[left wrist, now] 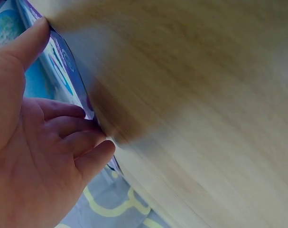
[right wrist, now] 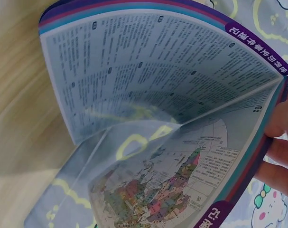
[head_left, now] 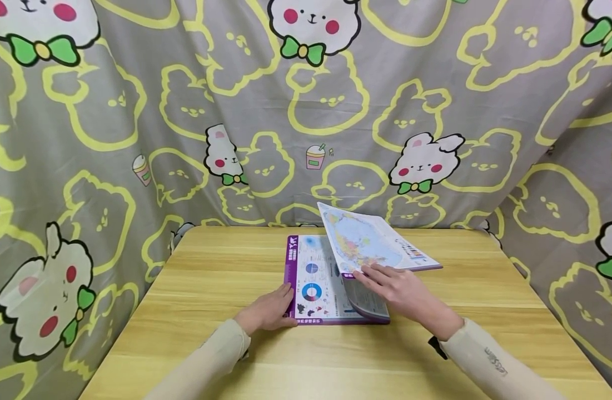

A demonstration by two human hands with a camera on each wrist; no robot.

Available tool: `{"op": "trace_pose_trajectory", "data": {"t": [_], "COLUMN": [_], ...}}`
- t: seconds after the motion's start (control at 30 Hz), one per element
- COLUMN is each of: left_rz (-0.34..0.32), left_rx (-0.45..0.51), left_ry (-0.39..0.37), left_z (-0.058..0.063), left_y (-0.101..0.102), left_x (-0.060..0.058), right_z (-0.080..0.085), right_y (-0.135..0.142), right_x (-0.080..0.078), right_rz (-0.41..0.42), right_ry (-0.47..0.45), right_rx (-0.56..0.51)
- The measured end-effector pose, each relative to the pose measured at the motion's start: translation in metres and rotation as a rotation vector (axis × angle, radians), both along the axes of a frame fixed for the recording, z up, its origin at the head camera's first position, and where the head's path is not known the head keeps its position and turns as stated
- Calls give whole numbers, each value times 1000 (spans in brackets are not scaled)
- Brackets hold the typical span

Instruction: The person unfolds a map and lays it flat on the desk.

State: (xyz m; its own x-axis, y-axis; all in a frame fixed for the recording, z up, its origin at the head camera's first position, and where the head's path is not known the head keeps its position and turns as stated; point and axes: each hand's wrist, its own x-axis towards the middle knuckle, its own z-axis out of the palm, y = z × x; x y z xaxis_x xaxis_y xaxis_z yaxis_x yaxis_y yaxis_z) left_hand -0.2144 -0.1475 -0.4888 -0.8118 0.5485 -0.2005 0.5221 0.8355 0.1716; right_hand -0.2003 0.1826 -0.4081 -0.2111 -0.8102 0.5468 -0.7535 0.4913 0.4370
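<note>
A glossy folding map (head_left: 316,272) with purple borders lies on the table, its lower panel showing charts and small animal pictures. Its lifted panel (head_left: 366,236) carries a world map and tilts up to the right. My right hand (head_left: 398,289) pinches that panel at its near edge. From the right wrist, a text-covered page (right wrist: 134,71) and a coloured map page spread apart, bent at a fold, beside my fingers (right wrist: 276,156). My left hand (head_left: 265,310) rests against the lower panel's near left corner; the left wrist view has its thumb and relaxed fingers touching the edge.
The wooden table (head_left: 215,261) extends on both sides of the map and in front of it. A grey curtain (head_left: 265,100) with cartoon rabbits and yellow outlines hangs behind the table and along both sides.
</note>
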Motion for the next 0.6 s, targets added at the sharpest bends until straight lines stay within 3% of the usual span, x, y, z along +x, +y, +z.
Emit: {"op": "trace_pose_trajectory", "data": {"t": [0.37, 0.6], "left_rz": [1, 19], "left_rx": [-55, -33], "left_ry": [-28, -26], "left_z": [1, 0], "left_y": [4, 2], "left_x": [1, 0], "right_z": [6, 9], "right_y": [17, 23], "right_x": [4, 4], "right_rz": [-21, -24], "right_ry": [-5, 4], "right_rx": [-9, -38]}}
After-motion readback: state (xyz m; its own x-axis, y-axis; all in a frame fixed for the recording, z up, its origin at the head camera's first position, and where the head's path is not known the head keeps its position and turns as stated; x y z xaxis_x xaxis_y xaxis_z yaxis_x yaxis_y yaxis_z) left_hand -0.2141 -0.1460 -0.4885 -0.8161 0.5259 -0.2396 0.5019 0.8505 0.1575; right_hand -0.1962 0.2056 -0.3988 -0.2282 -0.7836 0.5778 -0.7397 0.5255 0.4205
